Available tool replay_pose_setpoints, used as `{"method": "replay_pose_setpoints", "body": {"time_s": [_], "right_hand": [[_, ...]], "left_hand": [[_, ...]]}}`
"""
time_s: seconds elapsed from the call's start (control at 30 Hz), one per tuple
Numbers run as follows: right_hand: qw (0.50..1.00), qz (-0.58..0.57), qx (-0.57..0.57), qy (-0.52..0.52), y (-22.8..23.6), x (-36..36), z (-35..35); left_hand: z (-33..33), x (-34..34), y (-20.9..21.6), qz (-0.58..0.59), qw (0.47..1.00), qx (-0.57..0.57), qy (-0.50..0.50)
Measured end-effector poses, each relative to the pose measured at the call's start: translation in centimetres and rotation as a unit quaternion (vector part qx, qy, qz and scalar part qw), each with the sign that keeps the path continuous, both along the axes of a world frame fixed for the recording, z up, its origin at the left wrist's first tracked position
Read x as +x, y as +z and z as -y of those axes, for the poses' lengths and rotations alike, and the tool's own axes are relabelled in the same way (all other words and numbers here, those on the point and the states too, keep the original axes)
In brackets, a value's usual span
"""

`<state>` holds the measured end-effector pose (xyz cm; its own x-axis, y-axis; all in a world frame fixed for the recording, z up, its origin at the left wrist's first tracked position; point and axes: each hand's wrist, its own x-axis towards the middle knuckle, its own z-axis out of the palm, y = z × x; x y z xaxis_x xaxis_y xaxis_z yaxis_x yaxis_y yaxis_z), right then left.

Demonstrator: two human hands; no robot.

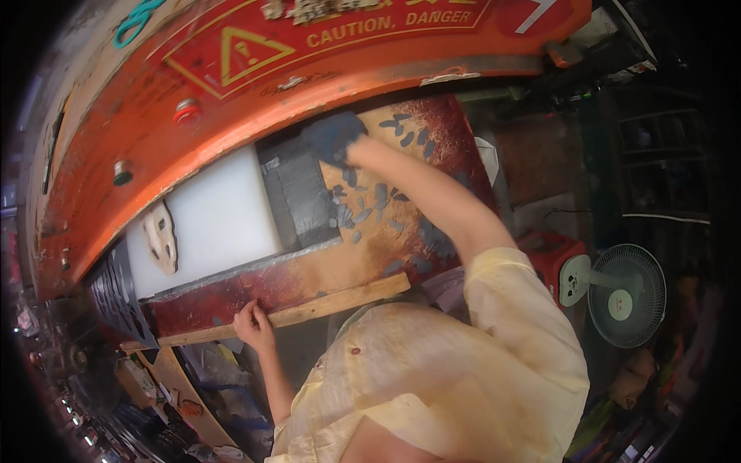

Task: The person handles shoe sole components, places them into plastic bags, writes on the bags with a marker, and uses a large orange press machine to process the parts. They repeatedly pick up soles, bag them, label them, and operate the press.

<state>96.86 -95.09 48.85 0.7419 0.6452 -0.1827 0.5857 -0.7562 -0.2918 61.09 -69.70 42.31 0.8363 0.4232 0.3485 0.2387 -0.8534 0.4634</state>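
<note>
My right hand (336, 139) reaches in under the front of a large orange machine. A dark blue-grey covering, seemingly a glove, hides its fingers, and blur leaves their pose and any held thing unclear. It is above the border between a dark grey sheet (312, 204) and a worn tan surface (332, 262) strewn with several small dark cut pieces (378, 199). Bare, my left hand (253, 324) rests at the wooden strip (340, 299) along the near edge, fingers loosely bent and apart. Left of the sheet lies a white board (224, 208) carrying a cream-coloured plate with holes (160, 239).
The orange machine beam (147, 166) with a warning sign spans the far side, bearing a red button (187, 112) and a green one (122, 173). A dark sheet with cut-out openings (120, 293) hangs at the left end. On the right stands a fan (627, 297).
</note>
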Motion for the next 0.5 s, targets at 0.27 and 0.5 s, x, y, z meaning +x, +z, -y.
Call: {"method": "replay_pose_setpoints", "body": {"time_s": [0.27,0.5], "right_hand": [[0.999,-0.009,0.015,0.036,0.9,-1.3,10.5],[0.99,-0.097,0.018,-0.101,-3.8,6.7,9.7]], "left_hand": [[7.7,7.0,2.6,0.054,0.988,-0.022,-0.144],[18.0,17.1,2.1,-0.099,0.973,0.1,-0.181]]}}
